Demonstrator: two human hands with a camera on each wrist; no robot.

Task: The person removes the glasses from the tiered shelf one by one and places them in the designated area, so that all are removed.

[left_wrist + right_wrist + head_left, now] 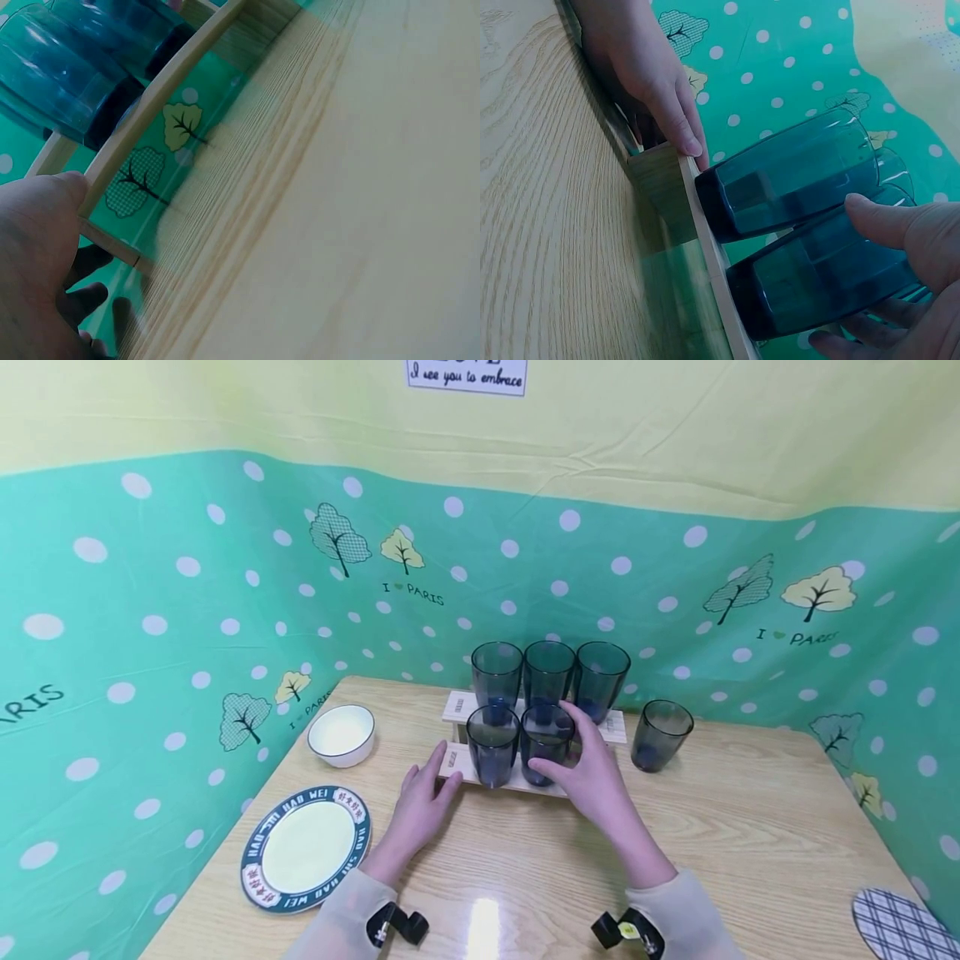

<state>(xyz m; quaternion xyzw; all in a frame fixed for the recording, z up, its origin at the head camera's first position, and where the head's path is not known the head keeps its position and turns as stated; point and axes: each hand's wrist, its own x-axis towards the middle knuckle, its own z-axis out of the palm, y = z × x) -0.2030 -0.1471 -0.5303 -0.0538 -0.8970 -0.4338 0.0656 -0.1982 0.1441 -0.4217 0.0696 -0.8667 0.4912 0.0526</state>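
Observation:
A two-tier wooden rack (459, 760) carries dark blue-grey drinking glasses: three upright along the upper tier, including the upper left glass (497, 670), and two on the lower. My left hand (422, 803) holds the rack's left end, its thumb at the corner of the lower board (161, 94) and its fingers round the outer side. Around the lower right glass (542, 752) curls my right hand (598, 781), thumb in front and fingers behind. In the right wrist view, that glass (810, 277) stands on the board beside the lower left glass (780, 180).
One more glass (662, 737) stands on the table just right of the rack. To the left are a white bowl (342, 737) and a plate with a dark lettered rim (255, 852). A checked round mat (903, 927) lies at the right edge. Printed cloth (645, 585) hangs behind.

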